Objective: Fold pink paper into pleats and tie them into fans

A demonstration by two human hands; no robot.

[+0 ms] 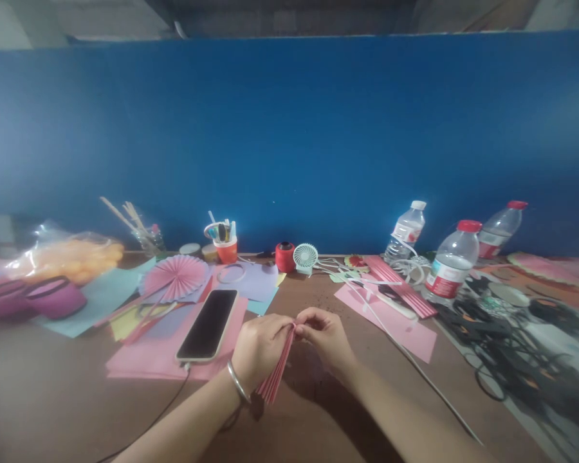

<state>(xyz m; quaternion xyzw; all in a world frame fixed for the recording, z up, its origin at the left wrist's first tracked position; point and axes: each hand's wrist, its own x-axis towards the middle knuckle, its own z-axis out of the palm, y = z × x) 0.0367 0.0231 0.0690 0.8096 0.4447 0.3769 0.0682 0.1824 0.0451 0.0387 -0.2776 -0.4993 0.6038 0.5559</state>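
Observation:
Near the middle of the table, a pink pleated paper strip [276, 378] hangs down at a slant between my hands, its folds fanning slightly at the lower end. My left hand [263, 344], with a silver bangle on the wrist, is closed around the strip's upper part. At the top end my right hand [324, 337] pinches with thumb and forefinger, touching the paper there. Whatever else the right fingertips may hold is too small to make out. A smartphone [208, 325] lies left of my left hand on pink paper sheets [139, 363].
A finished pink paper fan [176, 278] rests on coloured sheets at left. Behind stand a red cup of tools [226, 251] and a mint mini fan [305, 257]. Rightward are another pleated strip [400, 286], a thin rod [424, 373], a water bottle [452, 263] and tangled black cables [516, 347].

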